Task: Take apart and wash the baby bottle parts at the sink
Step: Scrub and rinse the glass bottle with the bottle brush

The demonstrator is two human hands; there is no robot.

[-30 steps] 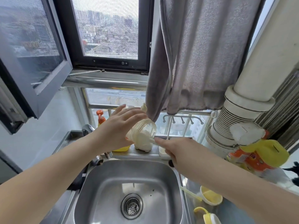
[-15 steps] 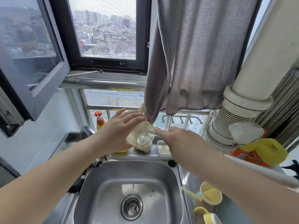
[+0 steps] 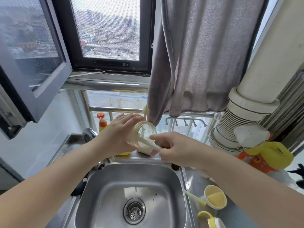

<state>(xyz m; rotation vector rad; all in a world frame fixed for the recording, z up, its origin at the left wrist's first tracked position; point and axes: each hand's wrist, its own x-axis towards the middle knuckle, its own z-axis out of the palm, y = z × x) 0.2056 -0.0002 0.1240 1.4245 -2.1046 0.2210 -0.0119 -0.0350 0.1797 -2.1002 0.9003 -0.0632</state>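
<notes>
My left hand (image 3: 118, 137) grips a clear, yellowish baby bottle (image 3: 144, 134) above the back rim of the steel sink (image 3: 102, 195), its open mouth turned toward me. My right hand (image 3: 177, 149) pinches the white handle of a bottle brush (image 3: 149, 143), whose shaft runs into the bottle's mouth. The brush head is not clearly visible inside. A yellow bottle collar (image 3: 215, 196) with a straw and a yellow-handled cap (image 3: 210, 219) lie on the counter right of the sink.
A grey towel (image 3: 202, 55) hangs just behind the bottle. A soap bottle with an orange pump (image 3: 102, 122) and the faucet (image 3: 89, 133) stand at the back left. A wide white duct (image 3: 246, 112) and a yellow-and-orange package (image 3: 266, 155) crowd the right side.
My right hand has drawn back toward me, and the white brush handle now shows between it and the bottle's mouth. The bottle has stayed over the sink's back rim.
</notes>
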